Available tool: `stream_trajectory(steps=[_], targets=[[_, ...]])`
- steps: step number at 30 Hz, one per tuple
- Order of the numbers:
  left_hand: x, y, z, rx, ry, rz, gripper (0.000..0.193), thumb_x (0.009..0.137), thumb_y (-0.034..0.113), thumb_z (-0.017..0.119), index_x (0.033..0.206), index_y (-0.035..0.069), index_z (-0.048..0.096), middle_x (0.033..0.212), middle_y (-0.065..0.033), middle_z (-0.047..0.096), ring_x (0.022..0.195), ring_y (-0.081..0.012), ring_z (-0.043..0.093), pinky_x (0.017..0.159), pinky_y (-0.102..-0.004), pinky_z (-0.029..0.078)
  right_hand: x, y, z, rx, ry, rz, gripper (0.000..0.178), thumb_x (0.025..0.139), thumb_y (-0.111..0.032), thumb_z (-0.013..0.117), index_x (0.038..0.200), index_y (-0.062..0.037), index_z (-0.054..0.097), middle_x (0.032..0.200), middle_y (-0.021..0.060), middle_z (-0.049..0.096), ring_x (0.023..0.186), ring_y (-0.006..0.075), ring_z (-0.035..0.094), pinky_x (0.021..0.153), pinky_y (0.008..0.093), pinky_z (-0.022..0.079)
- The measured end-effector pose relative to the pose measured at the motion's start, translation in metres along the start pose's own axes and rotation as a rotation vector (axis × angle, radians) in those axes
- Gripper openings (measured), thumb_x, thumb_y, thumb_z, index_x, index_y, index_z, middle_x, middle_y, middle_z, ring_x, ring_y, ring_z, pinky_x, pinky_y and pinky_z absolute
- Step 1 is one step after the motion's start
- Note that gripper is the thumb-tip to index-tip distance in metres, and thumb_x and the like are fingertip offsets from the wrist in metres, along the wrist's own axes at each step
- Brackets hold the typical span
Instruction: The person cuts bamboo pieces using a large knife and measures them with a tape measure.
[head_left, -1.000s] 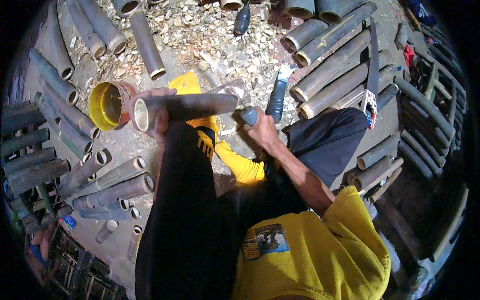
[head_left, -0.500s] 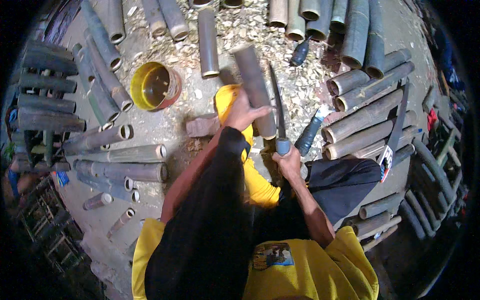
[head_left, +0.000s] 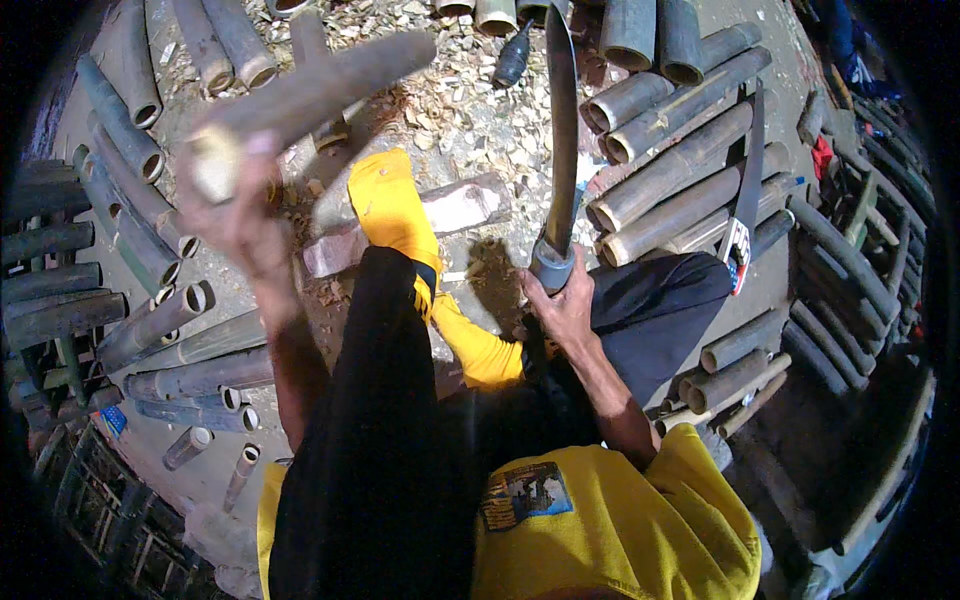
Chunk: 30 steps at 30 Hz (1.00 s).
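Note:
A dark bamboo tube (head_left: 345, 78) is raised at the upper left, its pale cut end toward me. My left hand (head_left: 240, 220), smeared by motion, grips it near that end. In my right hand (head_left: 568, 308) is a machete (head_left: 562, 130), its grey handle closed in my fingers and the blade pointing up and away. Between my hands, my yellow-covered foot (head_left: 392, 200) rests by a wooden block (head_left: 470, 205) on the ground. The blade is apart from the bamboo tube.
Pale wood chips (head_left: 455, 115) cover the far ground. Bamboo tubes (head_left: 690, 150) lie in rows at the right, with a handsaw (head_left: 748, 195) across them. More bamboo tubes (head_left: 130, 230) lie at the left. A black bulbous object (head_left: 513, 58) sits among the chips.
My left hand has swung the bamboo tube left and tilted it sideways. The machete has come up higher in my right hand. The view has shifted, and the yellow bucket no longer shows.

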<state>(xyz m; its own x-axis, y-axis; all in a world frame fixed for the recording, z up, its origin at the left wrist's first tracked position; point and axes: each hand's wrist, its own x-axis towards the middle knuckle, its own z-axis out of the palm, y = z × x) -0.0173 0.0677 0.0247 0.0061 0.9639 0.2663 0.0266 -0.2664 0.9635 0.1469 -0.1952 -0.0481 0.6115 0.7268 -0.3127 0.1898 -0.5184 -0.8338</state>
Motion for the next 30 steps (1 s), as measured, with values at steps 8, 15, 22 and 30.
stream_trajectory(steps=[8, 15, 22, 30], targets=[[-0.011, 0.008, 0.002, -0.361, 0.265, -0.125, 0.035, 0.08, 0.029, 0.05, 0.097, -0.002, 0.052, 0.09, -0.016, 0.056, 0.09, -0.0293, 0.056, 0.088, -0.0451, 0.042, -0.018, 0.005, 0.004, 0.046, -0.01, 0.022, 0.044, 0.08, -0.022, 0.066, 0.112, -0.0034, 0.043, 0.082, 0.0118, 0.062, 0.069, 0.0207, 0.062, 0.066, 0.0318, 0.049], [-0.052, -0.05, 0.023, -0.441, 0.014, -0.232, 0.033, 0.074, 0.011, 0.056, 0.103, 0.002, 0.042, 0.076, -0.0155, 0.056, 0.073, -0.0261, 0.058, 0.07, -0.0393, 0.05, -0.011, 0.0, 0.0, -0.038, -0.147, 0.131, 0.042, 0.085, -0.029, 0.06, 0.112, -0.0033, 0.043, 0.081, 0.0152, 0.064, 0.071, 0.0263, 0.064, 0.063, 0.037, 0.049], [-0.049, -0.05, 0.035, -0.47, 0.015, -0.129, 0.041, 0.07, 0.012, 0.062, 0.103, 0.004, 0.038, 0.076, -0.0159, 0.056, 0.069, -0.026, 0.059, 0.067, -0.0388, 0.05, 0.01, -0.021, 0.015, 0.101, -0.02, -0.139, 0.041, 0.082, -0.019, 0.065, 0.11, 0.0012, 0.042, 0.081, 0.0198, 0.063, 0.073, 0.0286, 0.065, 0.064, 0.0372, 0.05], [-0.044, -0.041, 0.048, -0.364, -0.082, -0.07, 0.039, 0.069, 0.006, 0.061, 0.1, 0.004, 0.038, 0.073, -0.0149, 0.056, 0.066, -0.0266, 0.06, 0.065, -0.0378, 0.051, 0.001, -0.012, 0.009, 0.03, -0.189, 0.145, 0.042, 0.083, -0.027, 0.064, 0.106, 0.0036, 0.045, 0.083, 0.0233, 0.063, 0.076, 0.0349, 0.064, 0.067, 0.0387, 0.049]])
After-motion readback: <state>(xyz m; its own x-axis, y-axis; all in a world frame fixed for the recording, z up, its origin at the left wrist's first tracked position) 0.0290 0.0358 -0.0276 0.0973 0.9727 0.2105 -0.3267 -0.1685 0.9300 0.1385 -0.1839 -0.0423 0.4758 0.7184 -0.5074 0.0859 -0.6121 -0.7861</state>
